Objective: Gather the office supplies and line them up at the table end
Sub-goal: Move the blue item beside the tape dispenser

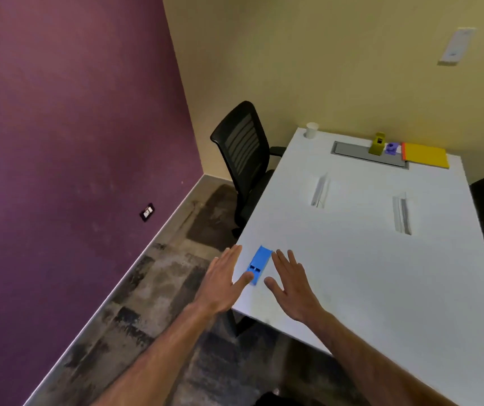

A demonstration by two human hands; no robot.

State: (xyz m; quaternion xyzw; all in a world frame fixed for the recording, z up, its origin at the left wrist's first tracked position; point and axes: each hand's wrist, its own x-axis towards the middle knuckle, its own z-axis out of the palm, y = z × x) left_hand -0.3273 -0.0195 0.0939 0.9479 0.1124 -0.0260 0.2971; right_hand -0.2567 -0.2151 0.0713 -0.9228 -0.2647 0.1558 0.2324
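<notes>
Soft even light, wide-angle warp

My bare fingers [289, 260] flank a matt blue plastic block [257, 265] low in the frame, on the smooth, faintly sheened white laminate bench [352, 259]. Upper right: a white paper cup [311, 130], a matt yellow paper pad [425, 155], and a brushed grey metal cable tray [352, 152].

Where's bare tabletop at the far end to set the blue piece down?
Far end: bare strip between the paper cup and the grey cable tray. It is crowded to the right, where the olive piece, purple piece and yellow folder sit together. The mid-table around the two slots is open too.
</notes>
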